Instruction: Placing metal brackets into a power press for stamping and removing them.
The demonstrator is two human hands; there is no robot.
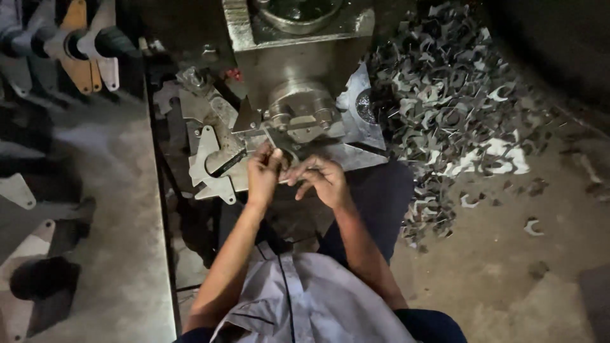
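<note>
Hands meet at the front of a grey press, just below its round die. Left hand has its fingers bunched and pressed together around a small metal blank, held at the edge of the die area. Right hand sits beside it, nearly touching, with fingers curled; a thin dark piece seems to lie under the fingertips, but whether they pinch it I cannot tell. Both forearms reach forward from a pale shirt over dark trousers.

Flat cut plates lie stacked on the press bed to the left of the hands, one with a curved notch. Right of the press, a large heap of curved scrap pieces spreads across the dusty floor, with a few strays lying apart from it. At far left, more flat plates hang on a rack, above a grey bench.
</note>
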